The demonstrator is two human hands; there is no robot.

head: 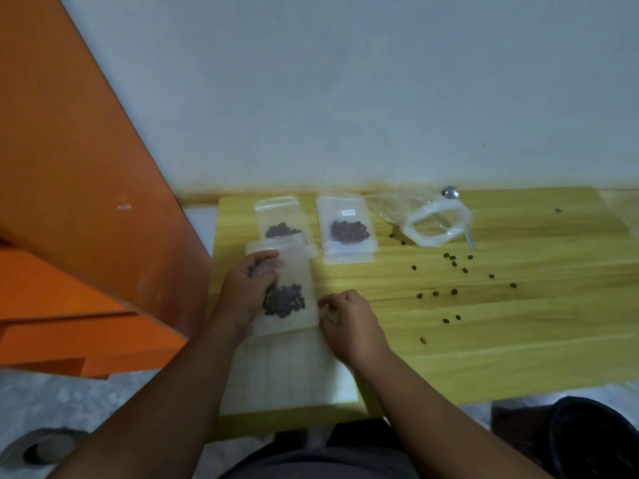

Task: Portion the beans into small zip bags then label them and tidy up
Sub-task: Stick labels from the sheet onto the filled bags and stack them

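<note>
Wooden table (518, 357), right half open: my left hand (247, 288) grips one bean bag (287, 299) near its left edge (three filled); right hand (349, 323) curled, empty.

A yellow wood-grain surface (518, 340) stands against the grey wall and carries two small zip bags of dark beans at its far edge: one (281, 221) partly overlapped by a nearer bag, the other (347, 229) bearing a small white label and lying on what may be a stack of empty bags. To the right lies a large clear bag (437, 221) with its mouth rolled open, over a spoon (451, 194), and loose beans (453, 263) are scattered nearby. A white gridded sheet (287, 375) lies at the near edge.
</note>
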